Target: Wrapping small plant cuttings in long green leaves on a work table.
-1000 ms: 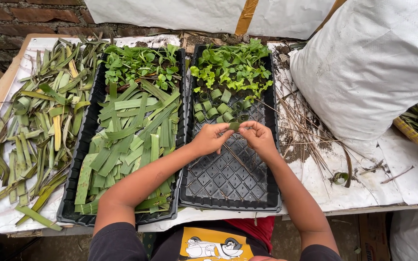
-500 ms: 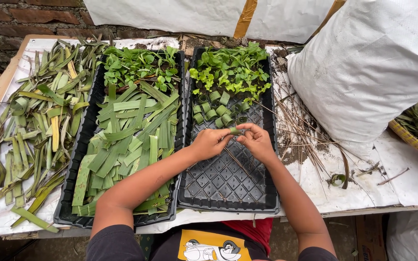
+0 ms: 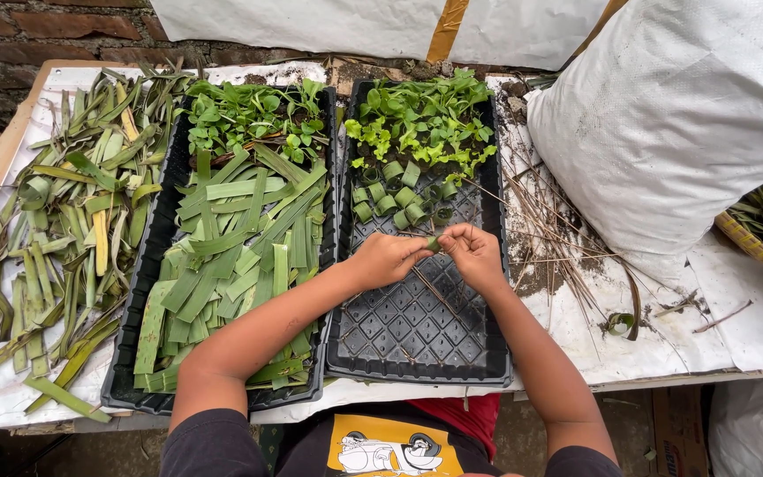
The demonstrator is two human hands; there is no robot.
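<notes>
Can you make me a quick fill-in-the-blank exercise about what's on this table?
1. Both hands pinch a small rolled ____ strip over the right tray.
2. The left tray holds flat cut ____.
3. Finished rolls sit just below the ____ in the right tray.
4. A big white ____ stands at right.

Answers: leaf; leaves; seedlings; sack

basket (image 3: pixel 757 243) cut off, rolled leaf piece (image 3: pixel 433 244) mostly hidden

Leaf strips (image 3: pixel 231 265) fill the left tray (image 3: pixel 125 389); seedlings (image 3: pixel 421 119) crowd the right tray's (image 3: pixel 417 344) far end.
</notes>
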